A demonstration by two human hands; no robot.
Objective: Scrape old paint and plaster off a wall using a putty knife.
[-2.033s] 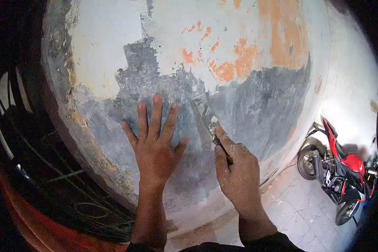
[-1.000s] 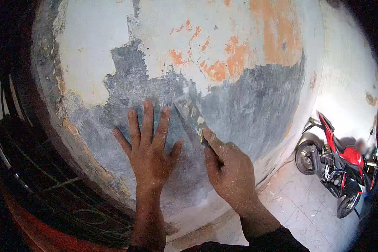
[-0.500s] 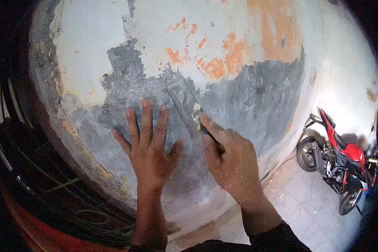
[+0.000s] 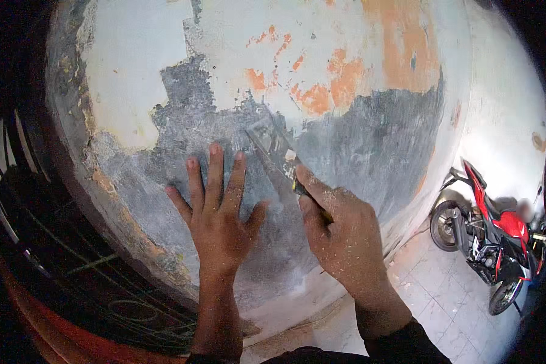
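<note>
My right hand (image 4: 346, 233) is closed round the handle of a scraper (image 4: 272, 141), a flat metal blade with a black and yellow grip. The blade lies slanted against the wall (image 4: 370, 139), at the ragged border between bare grey plaster and pale paint. To its left, my left hand (image 4: 221, 221) rests on the grey part with its fingers spread and holds nothing. Pale flecks of dust speckle the right hand. Orange patches (image 4: 346, 79) show through the pale paint above the blade.
A red and black motorcycle (image 4: 497, 224) stands on the tiled floor (image 4: 428, 291) at the right, beside a white wall (image 4: 497, 103). On the left, past the wall's crumbling edge (image 4: 121, 206), is a dark area with curved lines. A red-brown strip (image 4: 54, 327) runs along the lower left.
The right hand and scraper have shifted slightly right and down in the picture. The whole view has also shifted a little the same way. My left hand keeps its place on the wall.
</note>
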